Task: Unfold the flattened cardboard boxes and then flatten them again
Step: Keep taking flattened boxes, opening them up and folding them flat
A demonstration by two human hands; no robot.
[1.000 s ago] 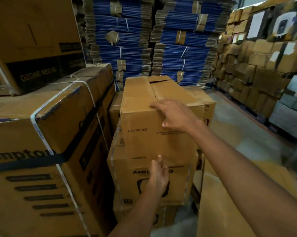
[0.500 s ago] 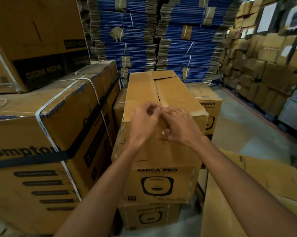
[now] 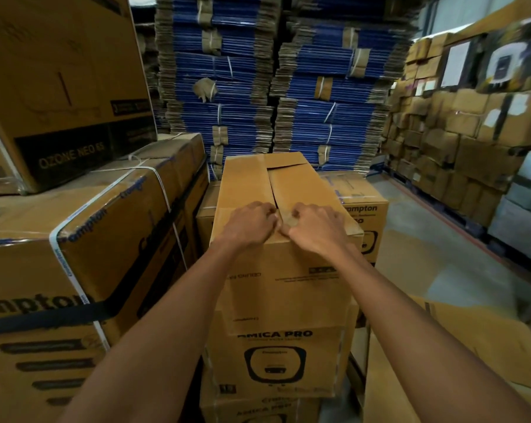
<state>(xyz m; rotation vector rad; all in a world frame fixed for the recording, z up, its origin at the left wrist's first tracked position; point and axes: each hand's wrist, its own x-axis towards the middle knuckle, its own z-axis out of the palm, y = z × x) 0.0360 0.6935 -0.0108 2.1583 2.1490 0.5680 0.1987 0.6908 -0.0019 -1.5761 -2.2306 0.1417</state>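
left hand (image 3: 248,225), right hand (image 3: 316,228): grips curled on box (image 3: 291,187) flap seam, near edge

Two hands show, the left hand (image 3: 248,225) and the right hand (image 3: 316,228), and one plain brown carton (image 3: 288,294). Under it I count two printed boxes: the upper AMICA PRO box (image 3: 288,346) and the lower AMICA PRO box (image 3: 252,411). At the left, one strapped Crompton box (image 3: 90,254) and one OZONE NEO box (image 3: 59,87). Behind, two piles of flattened cartons: the left blue stack (image 3: 221,102) and the right blue stack (image 3: 334,117). The brown cartons at the right (image 3: 456,141) are too many to count.
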